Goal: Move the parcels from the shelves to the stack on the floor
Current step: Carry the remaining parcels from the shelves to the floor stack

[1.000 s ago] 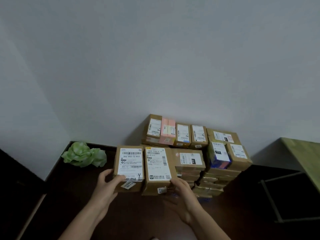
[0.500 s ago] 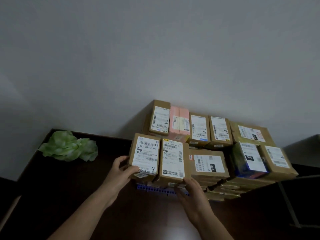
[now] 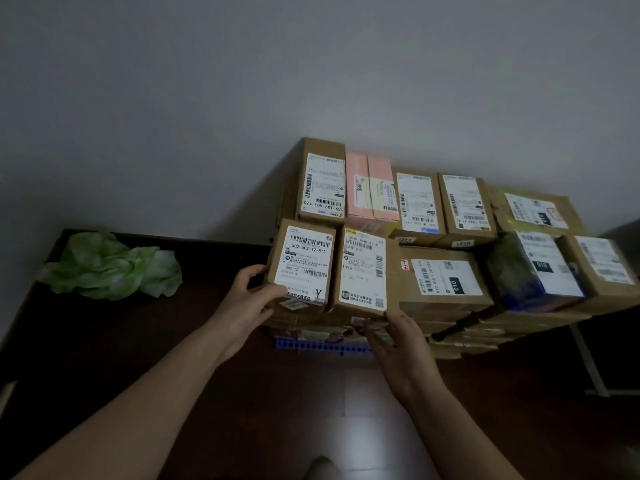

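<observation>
Nearest, two bare forearms reach up from the bottom edge over a dark, glossy floor (image 3: 242, 410). The left hand (image 3: 247, 303) grips a brown parcel (image 3: 304, 261) at its near left corner. Its thumb lies across the bottom of the white label and its fingers curl round the left side. The right hand (image 3: 403, 344) is turned palm inward with fairly straight fingers. Its fingertips touch the near lower edge of a second brown parcel (image 3: 363, 271), which lies flush against the right side of the first. Both parcels lie flat, labels up, at the front left corner of the stack (image 3: 485, 337), on top of its lower layers. Under that corner shows the edge of a blue perforated base (image 3: 322, 346) resting on the floor. To the right in the front row lie a wider brown parcel (image 3: 446, 278), a dark blue-sided package (image 3: 530, 275) and another brown box at the far right. Beside the stack on that side stands a thin metal leg (image 3: 588, 365). Behind the front row a second row runs along the wall, with a pink parcel (image 3: 369, 188) between brown ones. Well to the left, a crumpled green sheet (image 3: 110, 265) lies on the floor against the plain grey wall (image 3: 311, 81).
</observation>
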